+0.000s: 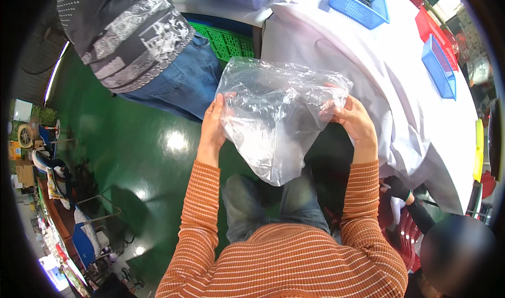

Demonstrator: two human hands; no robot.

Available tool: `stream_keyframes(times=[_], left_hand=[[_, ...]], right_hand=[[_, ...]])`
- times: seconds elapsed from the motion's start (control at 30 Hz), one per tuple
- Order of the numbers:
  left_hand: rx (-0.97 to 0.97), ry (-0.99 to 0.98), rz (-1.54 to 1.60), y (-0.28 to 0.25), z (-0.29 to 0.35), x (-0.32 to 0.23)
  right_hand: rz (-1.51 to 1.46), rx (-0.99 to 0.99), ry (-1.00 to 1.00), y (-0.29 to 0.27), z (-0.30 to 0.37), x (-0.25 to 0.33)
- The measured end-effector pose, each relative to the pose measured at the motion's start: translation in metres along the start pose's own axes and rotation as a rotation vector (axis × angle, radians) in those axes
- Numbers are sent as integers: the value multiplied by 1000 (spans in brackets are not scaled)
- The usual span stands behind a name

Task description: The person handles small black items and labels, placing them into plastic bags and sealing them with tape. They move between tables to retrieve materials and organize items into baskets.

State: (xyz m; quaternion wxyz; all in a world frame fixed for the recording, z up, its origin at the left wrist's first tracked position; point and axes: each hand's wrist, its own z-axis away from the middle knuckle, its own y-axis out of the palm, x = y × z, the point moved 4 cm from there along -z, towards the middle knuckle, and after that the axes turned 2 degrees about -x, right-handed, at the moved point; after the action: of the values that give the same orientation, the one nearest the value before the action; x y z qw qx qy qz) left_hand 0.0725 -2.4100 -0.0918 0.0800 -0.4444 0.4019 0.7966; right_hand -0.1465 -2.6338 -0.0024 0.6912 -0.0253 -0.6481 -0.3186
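Note:
A large clear plastic bag (pixel 273 124) is stretched between my two hands, in front of my lap. My left hand (pixel 213 123) grips its left edge, thumb outside and the fingertips partly showing through the film. On the other side my right hand (pixel 353 118) pinches the right edge, with fingers behind the film. The bag's upper edge spreads wide, and its lower part narrows to a point above my knees. Crumpled and shiny, it shows no contents.
A white-covered table (pixel 336 51) curves along the right, bearing blue baskets (pixel 359 6). Close at upper left stands a person in jeans (pixel 168 79). A green crate (pixel 223 41) sits under the far table. Another person (pixel 421 214) is at lower right. Chairs (pixel 87 235) stand on the green floor at left.

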Motion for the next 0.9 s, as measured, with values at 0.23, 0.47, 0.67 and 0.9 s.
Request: stream_keyframes(times=[0.23,0.47,0.67,0.9], left_hand=[[-143,11,-66,69,61,-73],[-165,17,-504,77,171,-123],[-434,88,147,-44,259,-205],[-589,376,53,-108,274,-291]], right_hand=[[-202,-330,-154,25,25,112],[490,-503,-272,104,69,190],[703,19,-417,288,45,196],[1057,652,-405,473,15,54]])
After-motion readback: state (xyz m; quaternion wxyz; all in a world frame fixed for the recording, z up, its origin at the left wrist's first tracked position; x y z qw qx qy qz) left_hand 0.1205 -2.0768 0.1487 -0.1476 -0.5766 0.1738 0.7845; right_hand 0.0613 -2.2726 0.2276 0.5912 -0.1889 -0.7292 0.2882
